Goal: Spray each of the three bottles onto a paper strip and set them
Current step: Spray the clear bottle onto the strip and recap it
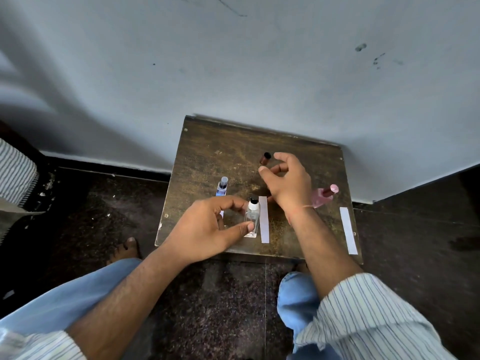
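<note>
Left hand has its grip pinched round the clear bottle, upright on the bench beside a paper strip. Right hand hovers, fingers loosely curled on nothing, just by the brown cap.

A single head-worn wide-angle view looks steeply down and forward from above the seated person's knees, close over a small wooden table set against a pale wall, with the dark floor to either side
</note>
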A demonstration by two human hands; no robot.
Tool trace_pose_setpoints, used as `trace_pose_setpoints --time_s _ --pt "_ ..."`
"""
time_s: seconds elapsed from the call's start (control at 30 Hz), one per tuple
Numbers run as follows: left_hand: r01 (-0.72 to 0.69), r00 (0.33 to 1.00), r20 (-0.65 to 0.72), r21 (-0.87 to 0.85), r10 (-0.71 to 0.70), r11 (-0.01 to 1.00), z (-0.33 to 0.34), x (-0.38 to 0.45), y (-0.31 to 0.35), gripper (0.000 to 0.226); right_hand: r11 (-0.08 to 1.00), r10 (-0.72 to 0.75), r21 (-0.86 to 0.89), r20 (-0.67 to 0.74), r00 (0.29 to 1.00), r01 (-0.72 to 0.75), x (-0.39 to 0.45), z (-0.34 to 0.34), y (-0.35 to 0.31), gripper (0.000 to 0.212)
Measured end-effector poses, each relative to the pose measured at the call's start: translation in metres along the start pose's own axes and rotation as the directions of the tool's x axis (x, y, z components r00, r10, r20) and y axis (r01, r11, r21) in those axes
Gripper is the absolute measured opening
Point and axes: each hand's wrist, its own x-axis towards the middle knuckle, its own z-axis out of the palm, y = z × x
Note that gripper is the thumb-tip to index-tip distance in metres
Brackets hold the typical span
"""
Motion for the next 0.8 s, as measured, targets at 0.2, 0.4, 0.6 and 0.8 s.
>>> trace_pose_setpoints --time_s 0.2,0.4,0.6,0.8 --pt "0.011 1.0 0.008 -0.001 -0.011 1.0 -0.003 0.0 0.001 0.021 0.993 0.027 -0.117 -0.044 0.999 -0.032 0.033 0.022 0.009 0.044" --pt "0.004 1.0 -0.013 -0.002 -0.004 1.0 -0.003 0.002 -0.002 0.022 0.992 -0.033 -0.128 -0.096 0.995 0.021 0.015 0.015 -0.005 0.023" --pt "-0.026 1.0 0.007 0.0 0.026 1.0 -0.001 0.003 0.0 0.022 0.983 -0.176 0.06 0.013 0.984 0.175 -0.056 -0.034 -0.013 0.021" --pt "-0.042 0.999 -0.025 0.041 0.043 0.998 0.007 0.004 -0.001 0.023 0.954 -0.293 0.095 0.074 0.953 0.286 -0.101 -0.056 0.025 0.035"
